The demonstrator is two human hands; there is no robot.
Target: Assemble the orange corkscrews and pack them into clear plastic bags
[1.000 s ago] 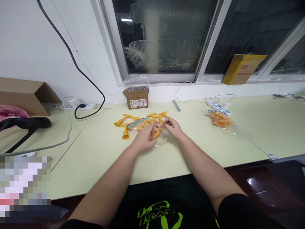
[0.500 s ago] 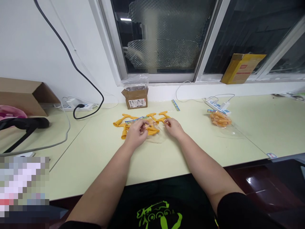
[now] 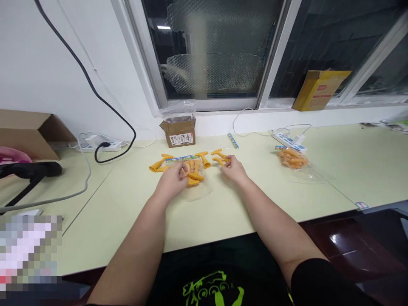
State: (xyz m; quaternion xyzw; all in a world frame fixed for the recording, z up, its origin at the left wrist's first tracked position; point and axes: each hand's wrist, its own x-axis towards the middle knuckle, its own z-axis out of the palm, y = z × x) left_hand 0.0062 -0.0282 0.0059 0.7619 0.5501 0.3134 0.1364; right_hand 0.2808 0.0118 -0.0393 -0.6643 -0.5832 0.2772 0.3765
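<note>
The left hand (image 3: 172, 180), fingers' closure unclear, seemingly steadies a clear plastic bag (image 3: 200, 193); the right hand (image 3: 235, 171) clamps its fingers on a yellow-orange branching plastic piece (image 3: 218, 161).

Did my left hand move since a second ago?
Yes: your left hand has moved left, judged against the small brown box by the window.

A long pale-green worktop (image 3: 92, 238) is lining a white wall (image 3: 19, 63) with grey-framed glass windows (image 3: 219, 29); a white light strip (image 3: 163, 27) is gleaming, glossy dark-red floor (image 3: 347, 255) showing below.
</note>
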